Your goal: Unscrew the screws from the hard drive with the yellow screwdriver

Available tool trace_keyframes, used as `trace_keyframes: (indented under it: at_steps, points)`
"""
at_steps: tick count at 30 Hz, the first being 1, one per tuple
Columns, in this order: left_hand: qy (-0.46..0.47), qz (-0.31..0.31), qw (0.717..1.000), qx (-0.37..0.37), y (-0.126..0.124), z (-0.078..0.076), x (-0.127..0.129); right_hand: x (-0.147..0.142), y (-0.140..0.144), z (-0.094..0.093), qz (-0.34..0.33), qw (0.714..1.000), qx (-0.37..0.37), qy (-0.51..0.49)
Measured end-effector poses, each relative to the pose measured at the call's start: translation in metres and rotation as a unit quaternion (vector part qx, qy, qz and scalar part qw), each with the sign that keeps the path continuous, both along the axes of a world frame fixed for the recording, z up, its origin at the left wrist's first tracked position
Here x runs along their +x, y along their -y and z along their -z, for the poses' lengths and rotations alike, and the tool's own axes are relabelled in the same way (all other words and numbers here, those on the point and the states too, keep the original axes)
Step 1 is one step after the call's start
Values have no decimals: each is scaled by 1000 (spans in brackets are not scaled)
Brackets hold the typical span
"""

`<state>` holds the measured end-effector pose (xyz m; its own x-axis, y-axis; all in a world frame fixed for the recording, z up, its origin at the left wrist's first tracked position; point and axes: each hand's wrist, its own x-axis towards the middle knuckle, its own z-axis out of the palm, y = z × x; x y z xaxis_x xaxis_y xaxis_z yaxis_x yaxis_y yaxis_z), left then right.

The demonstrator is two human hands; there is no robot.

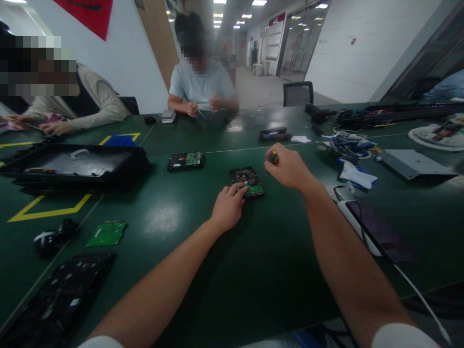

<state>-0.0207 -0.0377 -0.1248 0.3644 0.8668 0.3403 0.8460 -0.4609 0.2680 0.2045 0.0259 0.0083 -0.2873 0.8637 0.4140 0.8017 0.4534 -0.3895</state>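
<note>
A hard drive (249,174) with a green circuit board lies flat on the dark green table in front of me. My left hand (228,205) rests on its near left edge, fingers bent over the drive and gripping it. Just right of the drive and above the table, my right hand (288,166) is closed around the yellow-and-black handle of a screwdriver (274,157); its shaft cannot be made out. Farther left lies a second hard drive (185,161), board side up, touched by neither hand.
Black trays (72,164) stand at left, above a loose green circuit board (108,234) and a dark panel (61,295). At right are a metal case (416,163), gloves (357,175), cables (350,144) and a white-edged device (358,227). Two people (203,82) sit across the table.
</note>
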Motion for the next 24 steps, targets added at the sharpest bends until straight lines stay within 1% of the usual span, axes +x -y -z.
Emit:
trace_keyframes:
  at_steps: [7, 15, 19, 24]
  points:
    - [3, 1, 1000, 3, 0, -1, 0, 0, 1, 1, -1, 1000, -8, 1]
    - [8, 3, 1000, 3, -1, 2, 0, 0, 1, 0, 1, 1000, -5, 8]
    - [4, 0, 1000, 4, 0, 1, 0, 0, 2, -1, -17, 1000, 2, 12]
    - [3, 2, 1000, 3, 0, 0, 0, -2, 6, -5, -50, 999, -10, 16]
